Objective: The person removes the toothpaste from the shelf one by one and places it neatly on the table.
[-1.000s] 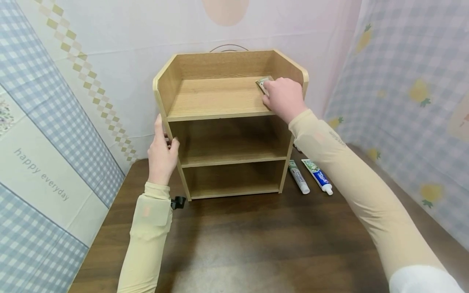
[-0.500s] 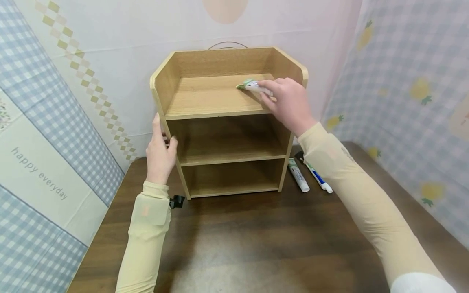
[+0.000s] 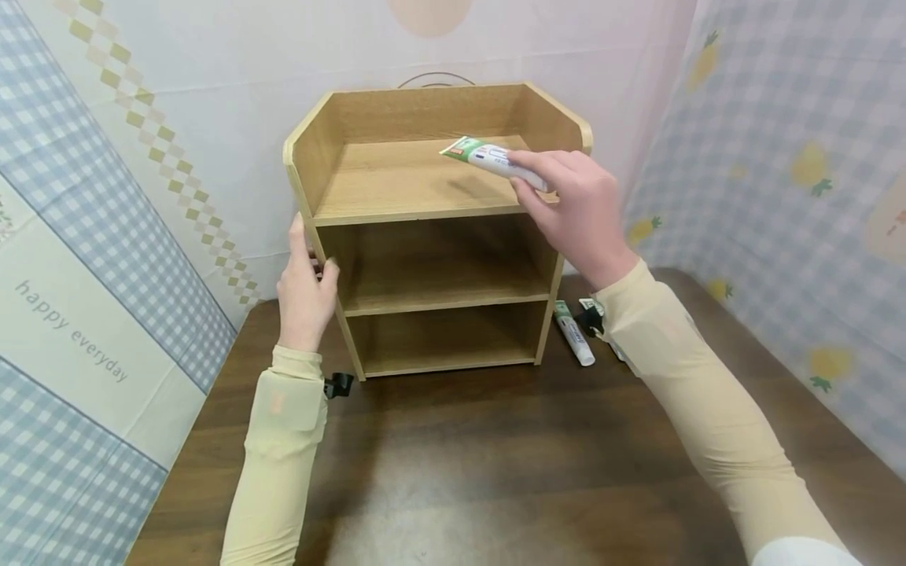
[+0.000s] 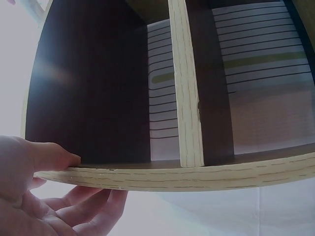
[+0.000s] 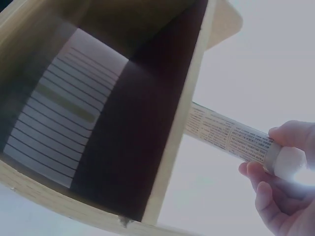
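Note:
My right hand [image 3: 576,208] pinches a white toothpaste tube [image 3: 483,153] with a green end, near its cap. The tube is held above the top tier of a small wooden shelf [image 3: 396,177], its flat end pointing left and a shadow under it. In the right wrist view, thumb and fingers hold the tube [image 5: 229,135] beside its white cap [image 5: 289,162], with small print along its side. My left hand [image 3: 306,287] grips the shelf's left side panel. In the left wrist view, the thumb lies inside the panel [image 4: 128,178] and the other fingers outside it.
On the brown table [image 3: 453,464], to the right of the shelf, lies another toothpaste tube [image 3: 575,334]. A further tube [image 3: 586,303] beside it is mostly hidden by my right sleeve. Patterned cloth [image 3: 212,102] hangs behind and on both sides.
My right hand has lifted the toothpaste tube off the top tier and drawn it slightly right and toward me, with its flat end swung left. My left hand keeps its grip on the panel.

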A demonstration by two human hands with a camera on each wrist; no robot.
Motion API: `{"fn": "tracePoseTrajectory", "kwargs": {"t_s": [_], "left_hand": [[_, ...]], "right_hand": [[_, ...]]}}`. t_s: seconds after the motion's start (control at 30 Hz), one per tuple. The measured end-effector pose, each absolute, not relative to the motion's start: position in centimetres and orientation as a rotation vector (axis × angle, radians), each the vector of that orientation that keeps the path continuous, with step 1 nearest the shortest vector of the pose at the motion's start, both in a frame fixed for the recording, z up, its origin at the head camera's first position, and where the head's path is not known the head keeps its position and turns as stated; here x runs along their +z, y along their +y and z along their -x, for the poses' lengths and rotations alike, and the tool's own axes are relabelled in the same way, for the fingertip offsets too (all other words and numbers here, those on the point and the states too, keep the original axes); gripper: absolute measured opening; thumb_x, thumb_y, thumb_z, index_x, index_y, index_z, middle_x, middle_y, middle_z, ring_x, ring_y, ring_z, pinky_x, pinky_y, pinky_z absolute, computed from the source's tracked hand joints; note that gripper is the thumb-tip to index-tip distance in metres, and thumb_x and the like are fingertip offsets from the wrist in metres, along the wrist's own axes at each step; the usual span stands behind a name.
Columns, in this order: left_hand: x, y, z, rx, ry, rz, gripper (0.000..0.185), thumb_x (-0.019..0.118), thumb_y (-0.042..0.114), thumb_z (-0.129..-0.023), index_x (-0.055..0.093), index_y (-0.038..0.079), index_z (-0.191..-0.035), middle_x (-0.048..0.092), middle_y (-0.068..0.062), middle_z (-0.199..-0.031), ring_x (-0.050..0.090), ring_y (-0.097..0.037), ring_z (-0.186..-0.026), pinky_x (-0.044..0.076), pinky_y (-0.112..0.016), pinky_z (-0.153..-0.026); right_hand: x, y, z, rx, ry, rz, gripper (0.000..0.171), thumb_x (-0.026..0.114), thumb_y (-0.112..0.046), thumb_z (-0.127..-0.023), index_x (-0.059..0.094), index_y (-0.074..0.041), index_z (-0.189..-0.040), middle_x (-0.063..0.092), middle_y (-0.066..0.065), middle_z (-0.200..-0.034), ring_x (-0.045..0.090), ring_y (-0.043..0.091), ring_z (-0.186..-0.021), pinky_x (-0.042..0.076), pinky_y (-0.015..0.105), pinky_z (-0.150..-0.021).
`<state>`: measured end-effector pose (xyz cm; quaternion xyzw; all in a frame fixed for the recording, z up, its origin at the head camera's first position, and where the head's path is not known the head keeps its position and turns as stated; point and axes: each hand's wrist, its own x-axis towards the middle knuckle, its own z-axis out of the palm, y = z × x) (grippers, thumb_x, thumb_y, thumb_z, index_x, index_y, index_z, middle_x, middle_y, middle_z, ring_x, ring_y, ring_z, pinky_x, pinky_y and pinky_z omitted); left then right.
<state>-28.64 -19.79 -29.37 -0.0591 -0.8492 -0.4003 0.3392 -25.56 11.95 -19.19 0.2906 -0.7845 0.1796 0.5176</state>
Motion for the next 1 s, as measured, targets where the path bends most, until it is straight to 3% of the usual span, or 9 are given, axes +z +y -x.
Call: {"fn": "tracePoseTrajectory", "kwargs": {"t_s": [0.57, 0.8, 1.0], "left_hand": [[-29.6, -19.8, 28.5, -1.05, -2.216, 0.157, 0.068, 0.05, 0.012, -0.091, 0.023, 0.033, -0.15, 0.066, -0.023, -0.106, 0.065, -0.04, -0.092, 0.047, -0.058, -0.076], [-29.5, -19.9, 28.5, -1.042, -2.227, 0.136, 0.067, 0.049, 0.013, -0.091, 0.023, 0.033, -0.15, 0.066, -0.022, -0.107, 0.064, -0.04, -0.092, 0.047, -0.058, -0.077], [-29.6, -20.1, 28.5, -1.048, -2.231, 0.133, 0.068, 0.049, 0.013, -0.091, 0.022, 0.033, -0.151, 0.066, -0.022, -0.106, 0.064, -0.04, -0.092, 0.047, -0.057, -0.077]], "right_hand": [[-21.3, 13.2, 21.1, 0.537, -1.825, -0.671, 0.025, 0.073, -0.008, -0.083, 0.075, -0.01, -0.108, 0.075, 0.012, -0.097, 0.066, 0.029, -0.083, 0.05, 0.042, -0.072], [-21.7, 13.9, 19.9, 0.552, -1.806, -0.653, 0.028, 0.076, -0.006, -0.08, 0.076, -0.012, -0.107, 0.075, 0.012, -0.097, 0.067, 0.028, -0.086, 0.046, 0.033, -0.075], [-22.4, 14.1, 19.3, 0.495, -1.765, -0.691, 0.03, 0.076, -0.003, -0.078, 0.075, -0.012, -0.106, 0.074, 0.013, -0.095, 0.064, 0.031, -0.078, 0.049, 0.042, -0.068]]}}
